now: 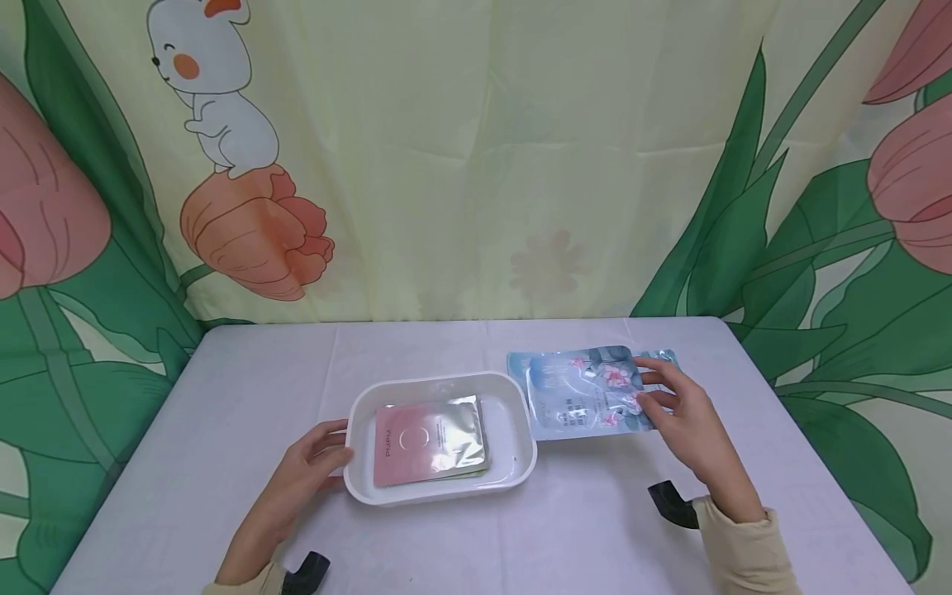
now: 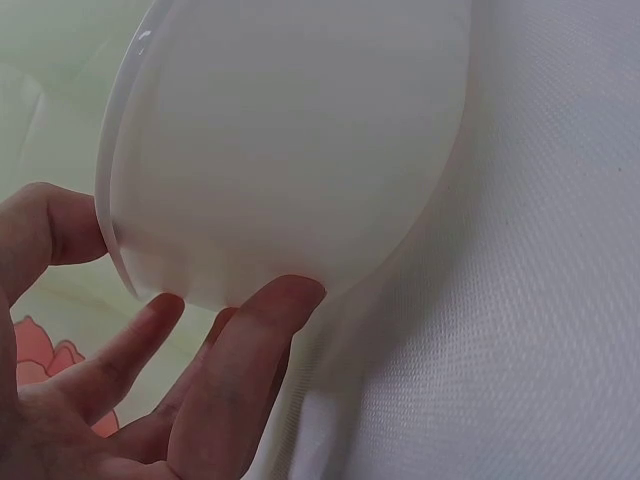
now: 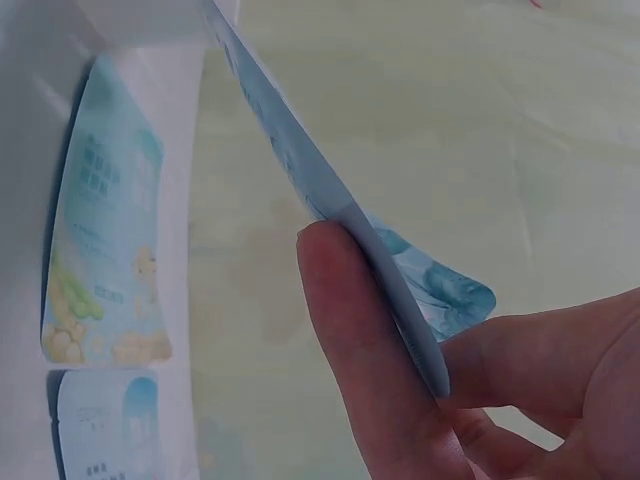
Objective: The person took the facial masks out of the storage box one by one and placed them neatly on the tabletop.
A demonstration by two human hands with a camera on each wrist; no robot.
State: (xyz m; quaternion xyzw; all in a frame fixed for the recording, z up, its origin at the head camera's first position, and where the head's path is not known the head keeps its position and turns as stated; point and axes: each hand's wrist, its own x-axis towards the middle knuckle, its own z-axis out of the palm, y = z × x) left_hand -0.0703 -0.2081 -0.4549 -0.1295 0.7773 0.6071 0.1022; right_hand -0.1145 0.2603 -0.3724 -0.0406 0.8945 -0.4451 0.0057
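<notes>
loading, apparently: right hand (image 1: 687, 417) pinching a flat blue floral packet (image 1: 568, 397), left hand (image 1: 307, 463) holding a rectangular white plastic tray (image 1: 507, 442), leftward lowering probably needed next.

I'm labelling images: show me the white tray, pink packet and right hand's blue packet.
White tray (image 1: 511, 438), head view, bare floor.
Pink packet (image 1: 428, 442), head view, upper face.
Blue packet (image 1: 576, 395), head view, printed face.
</notes>
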